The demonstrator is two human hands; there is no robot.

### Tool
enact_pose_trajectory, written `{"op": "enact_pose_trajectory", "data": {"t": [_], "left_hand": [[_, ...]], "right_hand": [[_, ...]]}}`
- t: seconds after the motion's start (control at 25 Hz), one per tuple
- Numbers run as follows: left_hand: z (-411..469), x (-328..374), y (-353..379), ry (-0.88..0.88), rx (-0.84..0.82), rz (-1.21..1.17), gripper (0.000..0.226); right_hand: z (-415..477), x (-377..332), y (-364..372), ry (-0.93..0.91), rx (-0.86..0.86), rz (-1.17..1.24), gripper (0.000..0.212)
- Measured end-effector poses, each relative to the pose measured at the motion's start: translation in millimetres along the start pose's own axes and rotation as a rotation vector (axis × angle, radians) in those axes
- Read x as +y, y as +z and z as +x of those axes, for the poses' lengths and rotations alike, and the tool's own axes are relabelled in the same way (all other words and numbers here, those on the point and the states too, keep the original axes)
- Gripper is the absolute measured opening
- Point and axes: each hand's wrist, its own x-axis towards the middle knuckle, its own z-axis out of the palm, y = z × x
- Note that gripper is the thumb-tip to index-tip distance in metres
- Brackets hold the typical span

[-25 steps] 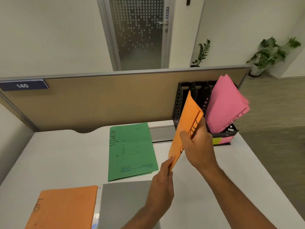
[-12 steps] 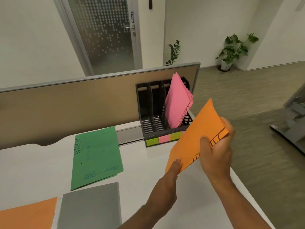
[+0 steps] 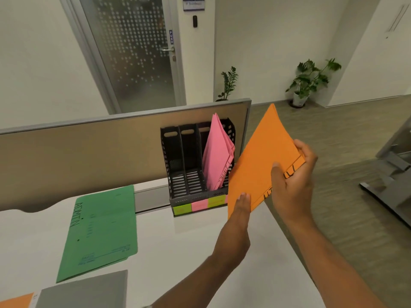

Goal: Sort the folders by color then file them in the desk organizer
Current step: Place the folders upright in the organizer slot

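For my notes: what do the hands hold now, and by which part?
An orange folder: right hand grips its lower right edge, left hand holds its bottom corner.

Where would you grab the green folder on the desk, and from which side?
Probably the near right corner of the green folder, coming low from the right. It lies flat on the desk, so only an edge can be pinched, and its leaves look slightly parted there.

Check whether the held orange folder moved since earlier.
Yes: the orange folder shifted right across the desk organizer, from its left slots to its right side.
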Motion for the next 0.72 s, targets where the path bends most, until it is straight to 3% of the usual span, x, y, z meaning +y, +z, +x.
{"op": "enact_pose_trajectory", "data": {"t": [0.12, 0.24, 0.52, 0.72], "left_hand": [[43, 14, -6, -0.054, 0.101, -0.042, 0.075], [85, 21, -17, -0.079, 0.180, -0.260, 0.048], [160, 8, 0, -0.381, 0.266, -0.688, 0.028], [175, -8, 11, -0.399, 0.281, -0.635, 0.029]], "right_hand": [[35, 16, 16, -0.112, -0.055, -0.047, 0.051], [60, 30, 38, -0.203, -0.104, -0.061, 0.051], [71, 79, 88, -0.291, -0.144, -0.073, 0.047], [71, 112, 110, -0.267, -0.169, -0.094, 0.051]]}}
